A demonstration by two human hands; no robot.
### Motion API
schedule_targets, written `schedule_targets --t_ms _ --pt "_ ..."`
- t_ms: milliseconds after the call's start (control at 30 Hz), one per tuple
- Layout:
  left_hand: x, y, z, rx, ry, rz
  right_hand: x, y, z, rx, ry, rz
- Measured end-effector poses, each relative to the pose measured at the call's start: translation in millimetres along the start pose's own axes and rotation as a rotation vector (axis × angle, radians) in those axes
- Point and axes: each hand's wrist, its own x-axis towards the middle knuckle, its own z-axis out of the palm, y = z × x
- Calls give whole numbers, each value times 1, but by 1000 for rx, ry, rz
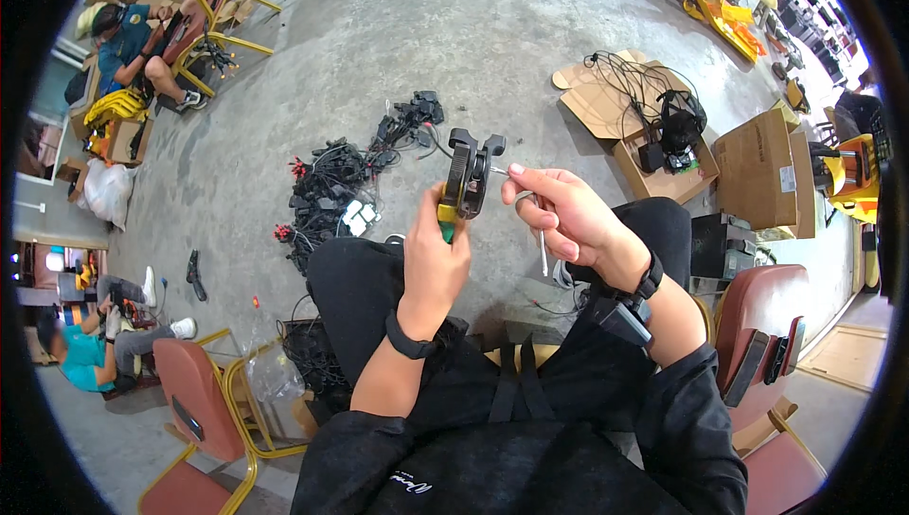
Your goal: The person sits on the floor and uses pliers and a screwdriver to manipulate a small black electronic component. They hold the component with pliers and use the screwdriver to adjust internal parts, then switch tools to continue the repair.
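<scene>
Upright in my left hand (438, 259) is a black hand tool (467, 174) with a two-pronged top, a ribbed side and a yellow-and-green handle. My fingers are wrapped around that handle. Opposite it, my right hand (573, 217) pinches a thin grey cable (543, 255). One end of the cable hangs below my fingers, and a thin shiny piece reaches from my fingertips to the tool's right side. Whether it enters the tool, I cannot tell. Beyond my left hand, a heap of black cabled devices (336, 184) with a few red parts lies on the floor.
An opened cardboard box (630, 160) with black cables stands front right, beside a taller carton (757, 169). Red-brown chairs flank me, one at left (199, 382) and one at right (772, 302). Two people sit at the left, one far (133, 51), one nearer (87, 354).
</scene>
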Motion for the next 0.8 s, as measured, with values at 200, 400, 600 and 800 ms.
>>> schedule_targets --t_ms 200,400,600,800 --pt "1 -5 -2 4 -3 32 -1 4 12 -242 95 -117" --pt "2 -12 3 -18 4 61 2 11 11 -730 297 -410" --pt "3 -7 5 -430 -187 -265 8 11 7 -1569 472 -1184" --pt "7 -2 3 -568 -179 -311 9 14 3 -1314 372 -941"
